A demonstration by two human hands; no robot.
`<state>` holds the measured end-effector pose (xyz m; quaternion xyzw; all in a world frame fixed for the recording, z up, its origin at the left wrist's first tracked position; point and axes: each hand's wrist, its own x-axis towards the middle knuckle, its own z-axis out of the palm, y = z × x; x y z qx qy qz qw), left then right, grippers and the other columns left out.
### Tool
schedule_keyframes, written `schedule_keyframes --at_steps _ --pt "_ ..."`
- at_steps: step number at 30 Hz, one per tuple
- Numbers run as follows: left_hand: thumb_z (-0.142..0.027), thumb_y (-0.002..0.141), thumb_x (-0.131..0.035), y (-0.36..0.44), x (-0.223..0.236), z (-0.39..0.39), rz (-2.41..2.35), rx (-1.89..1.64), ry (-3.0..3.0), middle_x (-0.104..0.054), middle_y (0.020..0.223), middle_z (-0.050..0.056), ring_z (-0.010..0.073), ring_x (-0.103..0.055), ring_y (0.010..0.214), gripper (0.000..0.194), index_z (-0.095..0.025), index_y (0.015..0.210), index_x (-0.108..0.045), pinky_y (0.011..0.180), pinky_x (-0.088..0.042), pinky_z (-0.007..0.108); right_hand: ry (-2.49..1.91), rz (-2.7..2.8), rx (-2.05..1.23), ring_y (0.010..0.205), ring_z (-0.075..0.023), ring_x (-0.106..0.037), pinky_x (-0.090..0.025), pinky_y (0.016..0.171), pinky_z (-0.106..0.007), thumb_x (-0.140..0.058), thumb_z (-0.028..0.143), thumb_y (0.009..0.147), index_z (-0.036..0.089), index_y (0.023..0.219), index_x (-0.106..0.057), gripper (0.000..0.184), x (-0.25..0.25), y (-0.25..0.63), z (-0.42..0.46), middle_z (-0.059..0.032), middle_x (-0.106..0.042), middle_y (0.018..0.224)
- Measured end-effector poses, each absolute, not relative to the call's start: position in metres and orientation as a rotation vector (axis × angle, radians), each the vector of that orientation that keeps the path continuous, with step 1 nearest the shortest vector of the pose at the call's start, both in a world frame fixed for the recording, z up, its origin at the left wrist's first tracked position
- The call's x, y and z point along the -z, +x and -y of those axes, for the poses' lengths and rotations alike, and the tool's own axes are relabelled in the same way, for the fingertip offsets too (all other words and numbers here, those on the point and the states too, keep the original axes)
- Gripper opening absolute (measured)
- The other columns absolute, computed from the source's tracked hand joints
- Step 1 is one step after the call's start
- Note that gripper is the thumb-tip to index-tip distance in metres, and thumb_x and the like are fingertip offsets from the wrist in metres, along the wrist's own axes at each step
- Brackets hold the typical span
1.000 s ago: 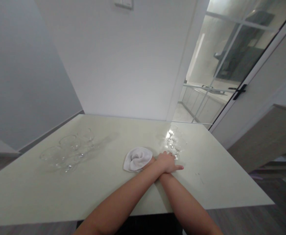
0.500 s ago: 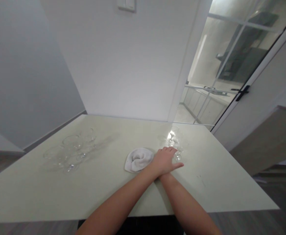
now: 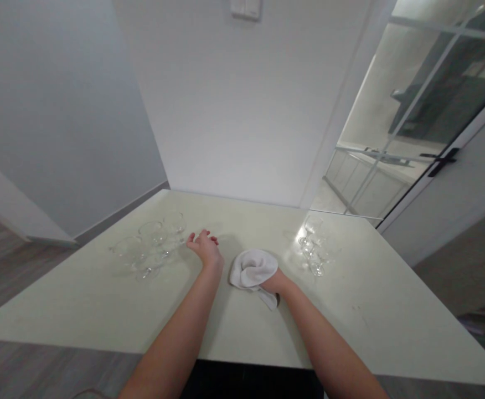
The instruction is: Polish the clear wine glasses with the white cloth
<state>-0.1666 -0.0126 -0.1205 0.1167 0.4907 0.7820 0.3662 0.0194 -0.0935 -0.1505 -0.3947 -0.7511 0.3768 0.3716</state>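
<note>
My left hand [image 3: 204, 247] is held over the table with its fingers apart, and nothing is in it. Just left of it stand several clear stemmed glasses [image 3: 153, 235], grouped together and faint against the pale surface. My right hand [image 3: 272, 281] is at a white cloth [image 3: 253, 266], bunched in a round heap in the middle. The cloth covers its fingers, and a corner hangs down below the wrist. Another group of clear stemmed glasses [image 3: 315, 249] is to the right of the cloth, partly washed out by glare.
The pale tabletop [image 3: 371, 338] meets a white wall [image 3: 234, 127] at the back. A glazed door with a black handle [image 3: 442, 160] is on the right. Wooden floor [image 3: 18, 371] shows past the table's left front edge.
My left hand has moved from across my right wrist to the left, near the left glasses. My right hand, hidden before, now shows at the cloth. The view has turned slightly left.
</note>
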Motion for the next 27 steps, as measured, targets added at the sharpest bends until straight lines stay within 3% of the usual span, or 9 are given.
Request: schedule_keyframes --at_steps 7,12,15,20,23,27 --pt "-0.020 0.080 -0.049 -0.171 0.121 0.014 -1.341 -2.022 0.180 -0.047 0.103 0.002 0.0052 -0.055 0.059 0.061 -0.027 0.133 -0.019 0.045 -0.039 0.018 -1.003 2.009 -0.892 0.098 -0.0220 -0.063 -0.042 0.100 -0.041 -0.056 0.043 0.084 0.023 0.095 -0.072 0.028 0.150 0.021 0.093 -0.0045 -0.070 0.100" --pt "-0.016 0.078 -0.052 -0.181 0.125 0.005 -1.344 -1.994 0.197 -0.051 0.095 0.000 0.0059 -0.055 0.058 0.081 -0.028 0.145 -0.008 0.045 -0.039 0.017 -1.016 2.029 -0.818 0.105 -0.0235 -0.061 -0.038 0.104 -0.045 -0.057 0.042 0.084 0.024 0.102 -0.070 0.029 0.151 0.022 0.092 -0.0062 -0.069 0.107" --pt "-0.013 0.075 -0.056 -0.191 0.128 -0.004 -1.353 -1.970 0.282 -0.052 0.085 -0.002 0.0052 -0.052 0.054 0.086 -0.025 0.146 -0.009 0.046 -0.040 0.016 -1.031 2.052 -0.803 0.105 -0.0237 -0.062 -0.038 0.105 -0.046 -0.057 0.042 0.084 0.024 0.102 -0.070 0.029 0.154 0.024 0.091 -0.0061 -0.069 0.107" --pt "-0.011 0.075 -0.060 -0.206 0.134 -0.017 -1.427 -2.005 0.444 -0.050 0.078 -0.005 0.0042 -0.051 0.051 0.082 -0.026 0.143 -0.018 0.051 -0.044 0.017 -1.026 2.097 -0.783 0.116 -0.0251 -0.056 -0.032 0.109 -0.046 -0.056 0.044 0.084 0.023 0.104 -0.069 0.032 0.160 0.026 0.088 -0.0067 -0.066 0.117" --pt "-0.014 0.074 -0.064 -0.212 0.137 -0.023 -1.409 -1.954 0.476 -0.050 0.076 -0.006 0.0042 -0.051 0.050 0.076 -0.025 0.138 -0.025 0.052 -0.044 0.018 -0.987 2.091 -0.810 0.118 -0.0246 -0.055 -0.031 0.110 -0.045 -0.056 0.045 0.084 0.023 0.100 -0.070 0.030 0.155 0.024 0.090 -0.0055 -0.067 0.112" --pt "-0.022 0.077 -0.062 -0.214 0.139 -0.025 -1.490 -1.941 0.584 -0.048 0.068 -0.007 0.0055 -0.046 0.048 0.043 -0.018 0.117 -0.047 0.051 -0.040 0.018 -0.966 1.966 -0.952 0.109 -0.0240 -0.059 -0.034 0.108 -0.043 -0.064 0.044 0.078 0.024 0.079 -0.071 0.021 0.140 0.018 0.095 -0.0033 -0.071 0.094"
